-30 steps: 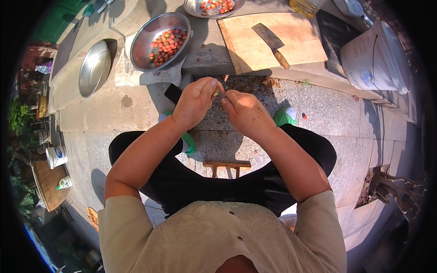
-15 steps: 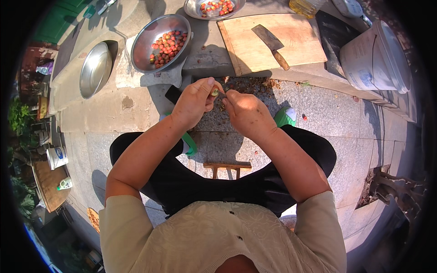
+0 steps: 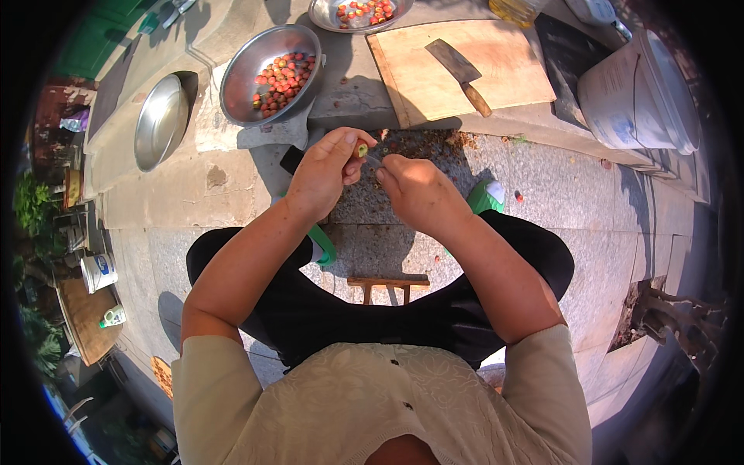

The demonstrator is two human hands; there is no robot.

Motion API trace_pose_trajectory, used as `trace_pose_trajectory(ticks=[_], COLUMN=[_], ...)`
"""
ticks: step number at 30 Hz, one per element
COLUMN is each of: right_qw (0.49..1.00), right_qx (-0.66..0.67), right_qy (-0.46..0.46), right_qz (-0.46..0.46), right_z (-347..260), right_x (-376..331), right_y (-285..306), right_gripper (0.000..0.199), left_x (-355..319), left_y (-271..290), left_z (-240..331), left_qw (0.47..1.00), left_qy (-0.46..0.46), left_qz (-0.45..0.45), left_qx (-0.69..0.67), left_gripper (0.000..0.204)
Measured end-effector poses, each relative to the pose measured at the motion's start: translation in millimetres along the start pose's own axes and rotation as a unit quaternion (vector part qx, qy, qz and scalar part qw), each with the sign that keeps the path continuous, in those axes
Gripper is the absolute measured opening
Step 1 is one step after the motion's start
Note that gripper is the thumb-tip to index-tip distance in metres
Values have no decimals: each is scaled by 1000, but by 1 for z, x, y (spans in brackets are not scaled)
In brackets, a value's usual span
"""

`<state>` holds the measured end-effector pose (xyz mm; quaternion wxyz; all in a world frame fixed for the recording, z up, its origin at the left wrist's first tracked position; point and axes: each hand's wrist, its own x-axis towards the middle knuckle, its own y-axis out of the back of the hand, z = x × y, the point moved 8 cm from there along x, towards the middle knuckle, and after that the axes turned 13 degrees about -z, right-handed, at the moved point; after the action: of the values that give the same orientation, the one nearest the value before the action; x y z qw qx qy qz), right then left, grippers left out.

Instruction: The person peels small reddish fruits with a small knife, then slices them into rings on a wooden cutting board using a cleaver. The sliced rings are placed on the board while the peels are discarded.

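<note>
Between the thumb and fingers of my left hand (image 3: 324, 170) is a small round fruit (image 3: 362, 149), its pale green-yellow cut end turned up. My right hand (image 3: 422, 194) is closed on a thin metal tool (image 3: 374, 162), whose narrow tip points at the fruit from a short distance. The tool's handle is hidden in my fist. Beyond my left hand, a large steel bowl (image 3: 236, 85) holds many small red fruits (image 3: 287, 81). A second steel bowl (image 3: 314, 14) at the far edge contains red fruits with pale ends.
On the ledge, a cleaver (image 3: 453, 62) lies on a wooden cutting board (image 3: 511, 85). A white lidded bucket (image 3: 620, 105) stands at right; a steel basin (image 3: 159, 128) leans at left. Scraps (image 3: 449, 143) litter the paving below my hands. A small wooden stool (image 3: 387, 280) shows between my legs.
The metal tool has drawn back slightly from the fruit, leaving a gap. The fruit has tipped so its cut end shows more.
</note>
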<state>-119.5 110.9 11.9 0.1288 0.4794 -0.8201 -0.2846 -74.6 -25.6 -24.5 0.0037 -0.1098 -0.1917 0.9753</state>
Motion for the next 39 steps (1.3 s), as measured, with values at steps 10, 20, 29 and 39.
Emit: trace_pose_trajectory(ticks=[10, 20, 29, 39], right_qw=[946, 809, 824, 889], right_qx=[271, 527, 516, 446], right_qy=[-137, -190, -163, -78], right_qz=[-113, -178, -167, -73], right_z=[28, 18, 14, 10], right_x=[4, -7, -3, 7], right_y=[-23, -34, -25, -25], right_gripper=[28, 27, 26, 23], left_x=[-3, -5, -7, -6], left_y=[-7, -10, -14, -14], left_z=[9, 14, 17, 15], left_qw=[996, 982, 992, 997], left_qy=[-7, -34, -66, -72], left_qz=[-9, -7, -2, 0], left_qx=[84, 183, 111, 15], left_gripper=[24, 17, 22, 24])
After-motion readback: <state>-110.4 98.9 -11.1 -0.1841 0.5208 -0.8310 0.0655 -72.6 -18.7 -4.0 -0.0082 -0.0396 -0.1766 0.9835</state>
